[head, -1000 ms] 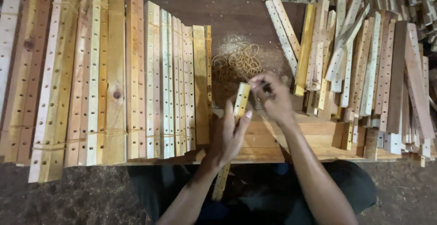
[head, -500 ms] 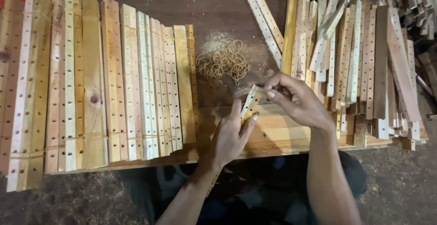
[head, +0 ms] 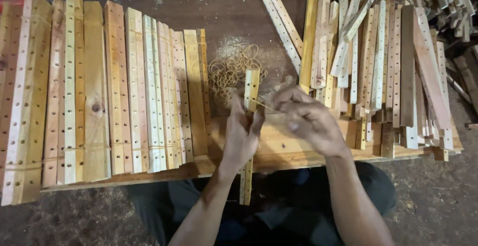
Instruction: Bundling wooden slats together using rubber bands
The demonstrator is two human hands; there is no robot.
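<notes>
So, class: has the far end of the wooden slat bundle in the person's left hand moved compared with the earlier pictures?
Yes. The slat bundle has swung upright, its far end now beside the rubber band pile on the table, held by the left hand.

Dark brown wooden table (head: 234, 19), seen from above. On its left part lie bundled slats (head: 99, 91), pale and yellowish strips with drilled holes, set side by side lengthwise and reaching from the far edge to past the near edge. On the right part lies a looser pile of slats (head: 378, 61), overlapping and partly crossed. Between the two groups, on the bare centre of the table, lies a heap of rubber bands (head: 230, 71) amid light sawdust. Along the near edge runs a lighter plank (head: 294, 149). Below, a floor (head: 438, 196) strewn with sawdust.
</notes>
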